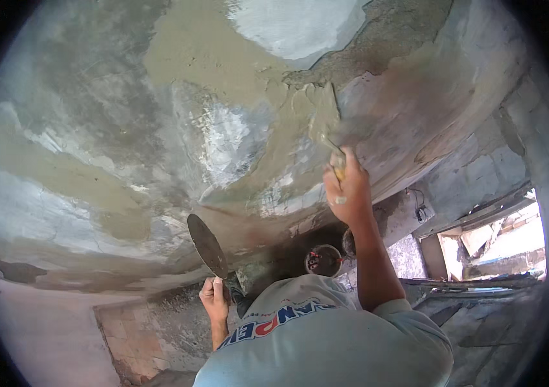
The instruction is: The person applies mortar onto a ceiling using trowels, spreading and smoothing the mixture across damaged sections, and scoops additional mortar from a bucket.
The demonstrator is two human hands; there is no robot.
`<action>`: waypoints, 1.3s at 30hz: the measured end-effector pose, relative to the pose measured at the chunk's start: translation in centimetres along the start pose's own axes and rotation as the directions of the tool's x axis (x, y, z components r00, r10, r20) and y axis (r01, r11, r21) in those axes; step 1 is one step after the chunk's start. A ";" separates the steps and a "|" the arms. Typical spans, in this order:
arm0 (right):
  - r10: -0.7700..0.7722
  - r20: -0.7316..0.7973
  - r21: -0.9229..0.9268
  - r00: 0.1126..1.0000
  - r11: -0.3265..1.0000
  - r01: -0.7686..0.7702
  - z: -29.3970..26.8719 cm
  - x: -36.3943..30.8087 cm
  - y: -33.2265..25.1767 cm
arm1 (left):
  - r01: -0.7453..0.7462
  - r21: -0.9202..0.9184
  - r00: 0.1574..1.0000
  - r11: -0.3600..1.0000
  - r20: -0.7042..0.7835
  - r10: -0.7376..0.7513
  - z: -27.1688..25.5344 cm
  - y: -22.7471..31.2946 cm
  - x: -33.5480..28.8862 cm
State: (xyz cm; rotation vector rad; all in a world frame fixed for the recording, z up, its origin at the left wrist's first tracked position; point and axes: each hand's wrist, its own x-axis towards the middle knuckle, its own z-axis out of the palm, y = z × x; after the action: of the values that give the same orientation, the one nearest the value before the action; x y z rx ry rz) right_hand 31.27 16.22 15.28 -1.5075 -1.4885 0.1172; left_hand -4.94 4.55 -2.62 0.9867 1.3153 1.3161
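My right hand [350,193] is closed round the yellowish handle of a trowel [326,119]. The trowel's blade lies against wet grey-brown mortar [216,55] spread over a rough, patchy wall [107,77]. Lower and to the left, my left hand [215,300] grips a dark, thin, rounded board [207,246], which looks like a plasterer's hawk. The board is tilted and seen nearly edge-on, apart from the trowel. How much mortar it carries, if any, I cannot tell.
Below, past my shirt, a round dark bucket [323,260] with something red in it stands near the wall's foot. A small box with a wire [422,211] is fixed at the right. Farther right, a bright opening [497,248] lets in daylight.
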 end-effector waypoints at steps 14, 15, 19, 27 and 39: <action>0.123 0.202 -0.114 0.972 0.988 -0.102 2.3 -2.6 -1.7 | -0.018 0.011 0.997 1.000 0.078 0.017 1.6 1.2 0.7; 0.104 0.168 0.040 0.980 0.993 -0.112 2.1 -1.9 -1.9 | -0.017 0.011 0.996 1.000 0.087 0.016 1.4 1.1 0.6; 0.110 0.159 0.233 0.981 0.961 -0.146 2.7 0.4 -3.7 | -0.005 0.029 0.998 1.000 0.057 0.003 1.7 1.3 -0.4; 0.032 0.310 0.105 0.950 0.992 -0.068 4.6 -3.5 -0.7 | 0.129 -0.262 0.990 0.956 0.083 -0.111 1.8 1.9 -0.4; -0.366 0.569 0.377 0.737 0.912 0.161 5.9 -4.7 -3.5 | 0.336 -0.388 0.908 0.858 0.375 -0.186 -0.3 4.3 -1.0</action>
State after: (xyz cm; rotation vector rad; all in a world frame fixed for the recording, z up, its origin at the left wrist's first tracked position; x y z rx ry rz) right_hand 23.72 14.86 11.97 -1.0155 -2.0941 0.7133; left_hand -5.47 3.85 1.75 0.6366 0.8073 1.1121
